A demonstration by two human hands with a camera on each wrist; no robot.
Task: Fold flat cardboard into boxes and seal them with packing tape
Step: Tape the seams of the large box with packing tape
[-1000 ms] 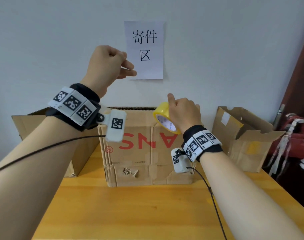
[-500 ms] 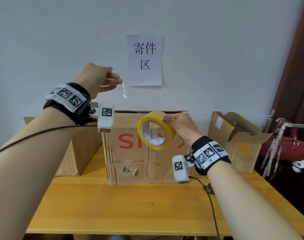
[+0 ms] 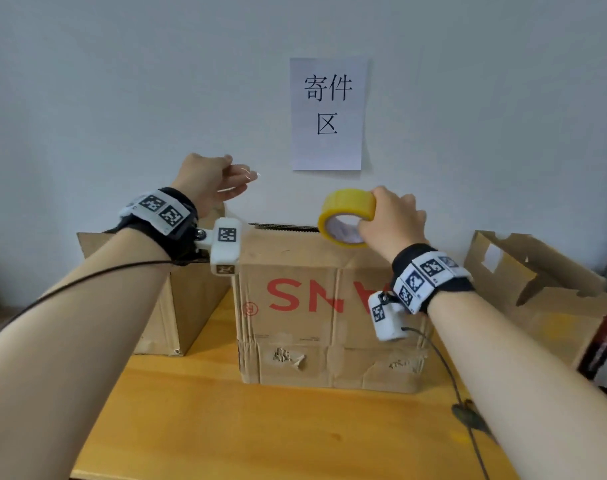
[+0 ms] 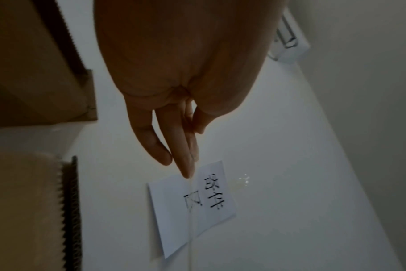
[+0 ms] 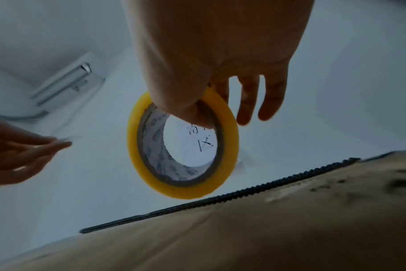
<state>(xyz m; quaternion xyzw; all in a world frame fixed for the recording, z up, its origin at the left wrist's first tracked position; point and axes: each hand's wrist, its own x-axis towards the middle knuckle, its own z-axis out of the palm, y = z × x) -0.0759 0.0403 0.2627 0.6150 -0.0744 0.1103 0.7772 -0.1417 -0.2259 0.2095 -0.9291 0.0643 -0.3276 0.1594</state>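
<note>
head view: tape roll (image 3: 347, 216) gripped by right hand (image 3: 392, 221), above box (image 3: 329, 323)

cardboard boxes (image 3: 329, 317): 3 | tape roll (image 3: 347, 216): 1 | paper sign (image 3: 328, 114): 1 | table (image 3: 260, 427): 1

The closed cardboard box (image 3: 329, 323) is standing mid-table (image 3: 260, 427), backing toward the wall (image 3: 122, 81). A second box (image 3: 177, 306) is sitting just left of it; an open box (image 3: 537, 289) is lying to the right — apart. The paper sign (image 3: 328, 114) is hanging on the wall above — behind the centre box.
</note>
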